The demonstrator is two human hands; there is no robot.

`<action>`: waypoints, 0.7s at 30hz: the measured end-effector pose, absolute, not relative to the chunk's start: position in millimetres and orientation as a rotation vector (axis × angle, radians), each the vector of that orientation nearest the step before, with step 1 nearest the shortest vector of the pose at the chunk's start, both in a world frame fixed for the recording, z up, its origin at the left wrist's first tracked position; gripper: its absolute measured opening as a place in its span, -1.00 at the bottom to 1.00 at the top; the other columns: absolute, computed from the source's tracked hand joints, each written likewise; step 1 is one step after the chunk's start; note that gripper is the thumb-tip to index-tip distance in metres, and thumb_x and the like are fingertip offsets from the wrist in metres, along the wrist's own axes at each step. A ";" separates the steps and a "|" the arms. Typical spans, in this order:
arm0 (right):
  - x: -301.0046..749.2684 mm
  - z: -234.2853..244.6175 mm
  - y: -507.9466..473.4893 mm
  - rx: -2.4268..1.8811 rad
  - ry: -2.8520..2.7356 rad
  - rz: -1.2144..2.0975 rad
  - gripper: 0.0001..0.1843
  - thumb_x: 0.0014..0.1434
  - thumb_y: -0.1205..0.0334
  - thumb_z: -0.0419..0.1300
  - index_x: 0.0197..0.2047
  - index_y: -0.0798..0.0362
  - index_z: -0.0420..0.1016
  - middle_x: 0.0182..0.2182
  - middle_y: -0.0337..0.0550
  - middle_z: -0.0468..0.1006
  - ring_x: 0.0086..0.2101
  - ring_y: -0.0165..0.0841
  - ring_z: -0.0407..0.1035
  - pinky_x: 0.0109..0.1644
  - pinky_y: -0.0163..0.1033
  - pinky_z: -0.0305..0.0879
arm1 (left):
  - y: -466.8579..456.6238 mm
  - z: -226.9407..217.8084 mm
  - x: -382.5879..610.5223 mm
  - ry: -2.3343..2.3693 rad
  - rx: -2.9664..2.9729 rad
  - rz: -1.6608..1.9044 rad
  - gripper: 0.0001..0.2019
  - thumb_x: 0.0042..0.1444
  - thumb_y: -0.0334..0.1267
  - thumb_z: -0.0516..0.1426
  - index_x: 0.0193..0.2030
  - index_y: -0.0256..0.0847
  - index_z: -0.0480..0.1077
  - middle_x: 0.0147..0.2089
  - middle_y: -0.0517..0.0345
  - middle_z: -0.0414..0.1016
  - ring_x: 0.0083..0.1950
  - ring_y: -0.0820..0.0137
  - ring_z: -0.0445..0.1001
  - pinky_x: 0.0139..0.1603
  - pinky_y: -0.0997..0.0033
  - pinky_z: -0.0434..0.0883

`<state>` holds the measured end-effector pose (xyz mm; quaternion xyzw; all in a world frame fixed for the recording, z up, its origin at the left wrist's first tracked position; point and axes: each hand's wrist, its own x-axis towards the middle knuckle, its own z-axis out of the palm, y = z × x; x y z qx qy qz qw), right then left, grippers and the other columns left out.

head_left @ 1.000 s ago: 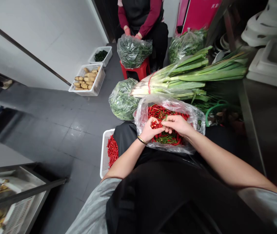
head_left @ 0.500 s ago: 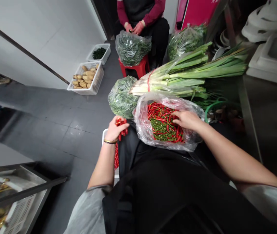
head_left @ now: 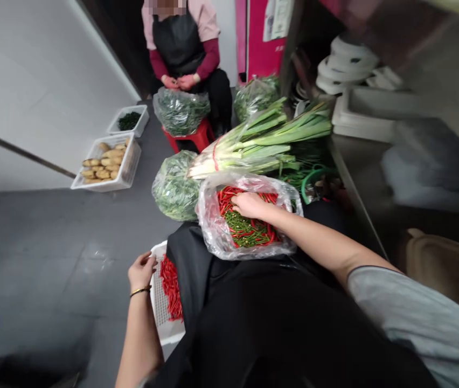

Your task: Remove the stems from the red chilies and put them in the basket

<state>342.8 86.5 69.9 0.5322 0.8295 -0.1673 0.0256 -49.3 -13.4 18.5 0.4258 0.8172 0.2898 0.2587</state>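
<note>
Red chili peppers with green stems fill a clear plastic bag, its mouth spread wide on my lap. My right hand reaches into the bag's far side, fingers curled together on the chilies; its fingertips are partly hidden. At my left side a white perforated basket stands low, holding a heap of loose red chilies. Over its outer rim is my left hand, fingers loosely bent and apart, with no chilies visible in it. Whether it touches the rim I cannot tell.
Bundled leeks lie beyond the bag, beside bagged greens. A co-worker sits behind a red stool bearing another bag. White baskets stand by the left wall. A metal edge and green-rimmed container flank my right.
My left hand has moved down and outward to the white basket, and the chilies it held are gone from it. My right hand has gone deeper into the bag. The view has shifted.
</note>
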 end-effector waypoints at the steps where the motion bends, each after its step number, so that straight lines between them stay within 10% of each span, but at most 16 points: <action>1: 349.4 76.0 84.2 1.723 2.615 -0.630 -0.72 0.26 0.18 0.07 -0.15 0.16 0.53 -0.21 0.06 0.57 -0.19 -0.24 0.46 -0.11 -0.23 0.30 | -7.0 32.0 -33.3 2.134 1.145 0.914 -0.58 -0.11 -0.02 0.18 -0.21 -0.34 0.43 -0.43 0.08 0.49 -0.44 0.37 0.49 -0.50 0.44 0.41; 7: 357.1 92.9 47.4 1.873 2.658 -1.736 -0.79 0.23 0.20 0.12 -0.22 0.14 0.52 -0.54 -0.25 0.53 -0.50 -0.46 0.42 -0.36 -0.39 0.24 | 27.3 96.6 127.5 1.405 1.591 0.840 -0.50 -0.11 -0.07 0.26 -0.01 -0.24 0.42 -0.15 0.02 0.57 -0.15 0.30 0.54 -0.16 0.37 0.48; 13: 363.3 86.4 22.0 1.955 2.960 -0.807 -0.74 0.27 0.14 0.09 -0.27 0.12 0.51 -0.26 -0.07 0.56 -0.28 -0.33 0.44 -0.24 -0.30 0.23 | 41.4 79.6 203.2 1.096 1.202 0.406 -0.70 -0.11 -0.05 0.22 -0.38 -0.28 0.40 -0.53 0.14 0.47 -0.57 0.42 0.42 -0.52 0.40 0.44; 21: 361.6 67.8 21.8 1.855 2.745 -0.599 -0.69 0.33 0.19 -0.07 -0.08 0.14 0.42 -0.19 0.03 0.49 -0.22 -0.24 0.45 -0.25 -0.24 0.31 | 28.8 61.3 193.5 1.089 1.021 0.326 -0.63 -0.09 0.02 0.26 -0.39 -0.30 0.39 -0.60 0.20 0.38 -0.64 0.55 0.29 -0.64 0.55 0.26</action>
